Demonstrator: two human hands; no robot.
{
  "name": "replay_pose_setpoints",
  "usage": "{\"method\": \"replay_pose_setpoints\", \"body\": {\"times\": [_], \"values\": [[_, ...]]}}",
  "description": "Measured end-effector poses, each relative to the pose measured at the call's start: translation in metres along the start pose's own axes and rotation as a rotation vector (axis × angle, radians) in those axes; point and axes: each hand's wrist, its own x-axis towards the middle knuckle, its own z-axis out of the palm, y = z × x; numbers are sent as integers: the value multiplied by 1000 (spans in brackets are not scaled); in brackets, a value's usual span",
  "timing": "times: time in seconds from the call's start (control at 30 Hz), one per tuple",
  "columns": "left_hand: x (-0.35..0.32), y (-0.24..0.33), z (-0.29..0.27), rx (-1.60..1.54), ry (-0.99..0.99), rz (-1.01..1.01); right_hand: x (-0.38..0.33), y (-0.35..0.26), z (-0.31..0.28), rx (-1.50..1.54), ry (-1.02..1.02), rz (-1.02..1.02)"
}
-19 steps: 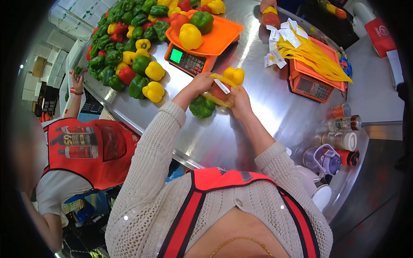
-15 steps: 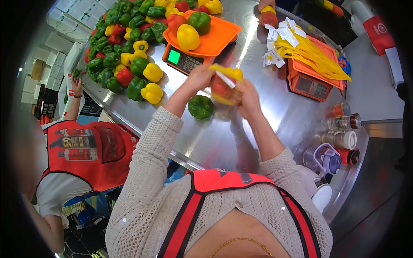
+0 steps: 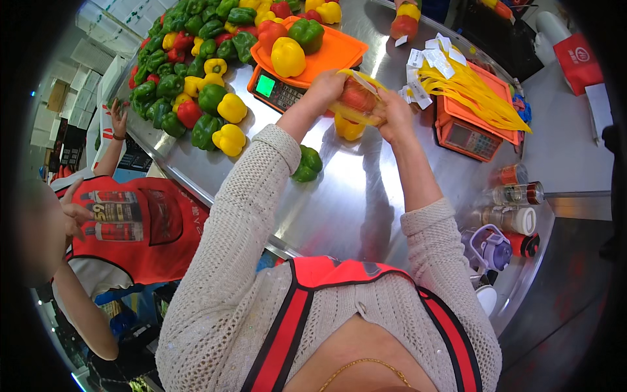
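Note:
A yellow, see-through sleeve that looks like a net bag [image 3: 353,114] is stretched between my two hands above the steel table. Inside its opening shows a red bell pepper [image 3: 358,97], and a yellow bell pepper [image 3: 349,129] is just below it. My left hand [image 3: 328,90] is closed on the bag's left side, close to the orange scale. Closed on its right edge is my right hand [image 3: 396,116]. Fingertips on both sides are partly hidden. A green bell pepper [image 3: 307,164] lies on the table nearer to me, below my left wrist.
Left of the orange-trayed scale [image 3: 277,91], holding several peppers, is a large pepper heap [image 3: 170,85]. A second scale [image 3: 467,134] bears yellow strips [image 3: 457,81] with white labels. Bottles [image 3: 493,248] line the right edge. A co-worker [image 3: 147,228] stands left; another person's hand holds peppers [image 3: 405,23] opposite.
Both hands have moved up and away from me with the bag, the right one also rightward. The yellow pepper now shows below the red one. The co-worker's second hand has risen into view.

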Motion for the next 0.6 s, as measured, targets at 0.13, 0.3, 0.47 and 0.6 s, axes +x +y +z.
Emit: {"method": "replay_pose_setpoints", "body": {"times": [0.13, 0.3, 0.47, 0.6], "values": [[-2, 11, -2, 19, -2, -65, -3, -5, -1, -9, -44, 26], [-8, 3, 2, 108, -12, 18, -8, -4, -5, 8, -28, 53], [-2, -16, 5, -69, -34, 10, -9, 6, -18, 47, -66, 11], [1, -32, 8, -353, 41, -80, -10, 7, -22, 80, -77, 54]]}}
